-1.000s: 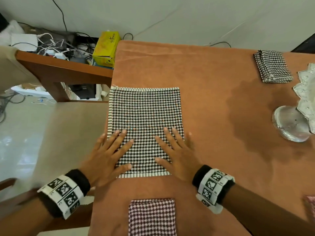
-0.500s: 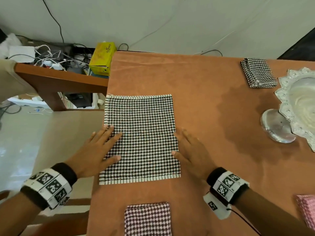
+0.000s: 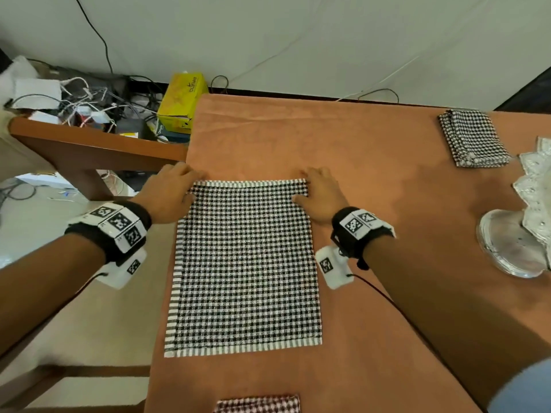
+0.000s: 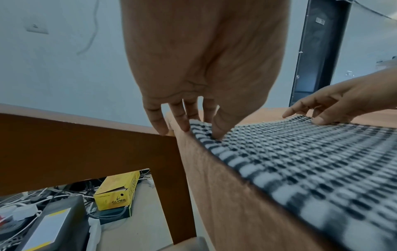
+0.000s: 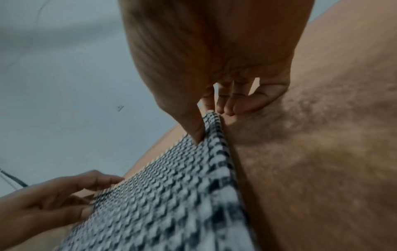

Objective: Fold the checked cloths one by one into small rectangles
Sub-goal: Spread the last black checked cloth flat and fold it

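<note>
A black-and-white checked cloth [image 3: 247, 263] lies spread flat along the left edge of the orange table [image 3: 387, 189]. My left hand [image 3: 185, 186] is at its far left corner. In the left wrist view the thumb presses on top of the cloth [image 4: 300, 161] and the fingers [image 4: 182, 122] curl behind the edge. My right hand [image 3: 310, 189] is at the far right corner. In the right wrist view the right hand [image 5: 210, 118] pinches that corner of the cloth [image 5: 171, 195], which is raised slightly off the table.
A folded black-and-white cloth [image 3: 474, 138] lies at the far right. A folded red checked cloth [image 3: 259, 405] sits at the near edge. A glass stand [image 3: 512, 245] is on the right. Left of the table are a wooden frame [image 3: 89, 144], cables and a yellow box [image 3: 182, 102].
Both hands slid from the near half of the cloth out to its sides, then forward to the far corners, where they now pinch it. The cloth stays flat.
</note>
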